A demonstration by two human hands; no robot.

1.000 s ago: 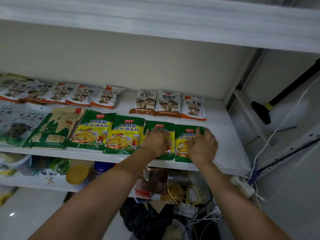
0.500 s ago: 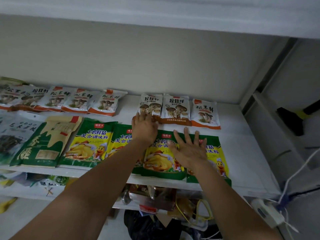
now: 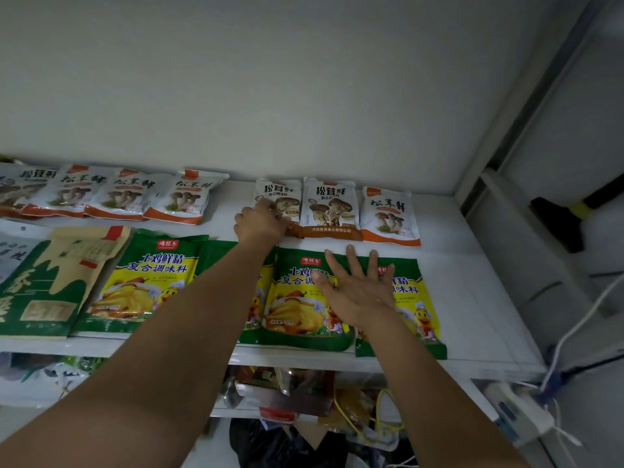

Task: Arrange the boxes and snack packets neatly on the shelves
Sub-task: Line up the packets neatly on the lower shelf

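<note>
Your left hand [image 3: 261, 226] is up at the back row, fingers curled onto the lower-left corner of a mushroom packet [image 3: 282, 197], grasping it there. Your right hand [image 3: 359, 292] is nearer the front, lying flat with fingers spread across two green seasoning packets [image 3: 293, 312] where they overlap, pressing rather than gripping. That mushroom packet is the left one of three; its two neighbours [image 3: 329, 207] sit touching in a line to its right, all flat on the white shelf [image 3: 472, 282]. Further left along the back there's an overlapping row of mushroom packs [image 3: 128, 194], running out of frame. In the front row, left of your hands, another green packet [image 3: 148, 282] is fully visible, and the one beside it [image 3: 219, 251] is mostly hidden under your left forearm. Next over is a tan-and-green bag [image 3: 67, 282], then something cut off at the edge. The lower shelf [image 3: 304, 390] is dark and cluttered, honestly can't tell what's in there besides a yellow cord [image 3: 371, 417]. A white power strip [image 3: 520, 413] hangs off to the right.
</note>
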